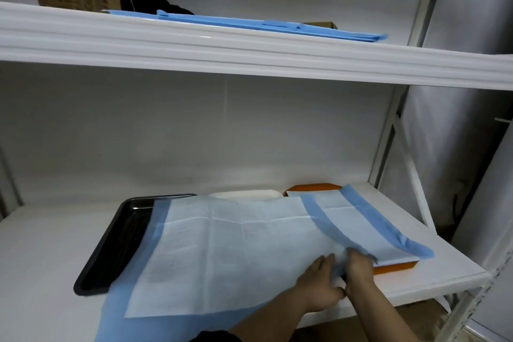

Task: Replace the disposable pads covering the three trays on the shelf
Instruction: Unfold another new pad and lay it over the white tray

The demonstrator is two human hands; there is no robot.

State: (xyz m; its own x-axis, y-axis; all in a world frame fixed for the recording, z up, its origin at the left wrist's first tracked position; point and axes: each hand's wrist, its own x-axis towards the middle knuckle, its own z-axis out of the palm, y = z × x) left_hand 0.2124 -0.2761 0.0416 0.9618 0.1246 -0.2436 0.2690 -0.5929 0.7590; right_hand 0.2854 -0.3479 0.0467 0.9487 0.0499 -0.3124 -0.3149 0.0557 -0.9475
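A: Pads cover the trays now? Which step is this?

B: I think the spreading. The large pad (pixel 222 253) lies over the black tray (pixel 116 244) and the white tray (pixel 244 194). The left hand (pixel 319 286) rests flat on it, fingers straight. The right hand (pixel 359 265) pinches its edge beside the orange tray (pixel 311 188).

A: Next?

B: Probably pull it flat without tearing.

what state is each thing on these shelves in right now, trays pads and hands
black tray: lower shelf, right part under a pad, left part bare
white tray: only far rim visible, rest under the pad
orange tray: covered by a pad
large pad: spread out, overhanging the shelf front
right pad: near corner lifted
left hand: on the large pad
right hand: grips the pad edge
spare pads: flat on the upper shelf
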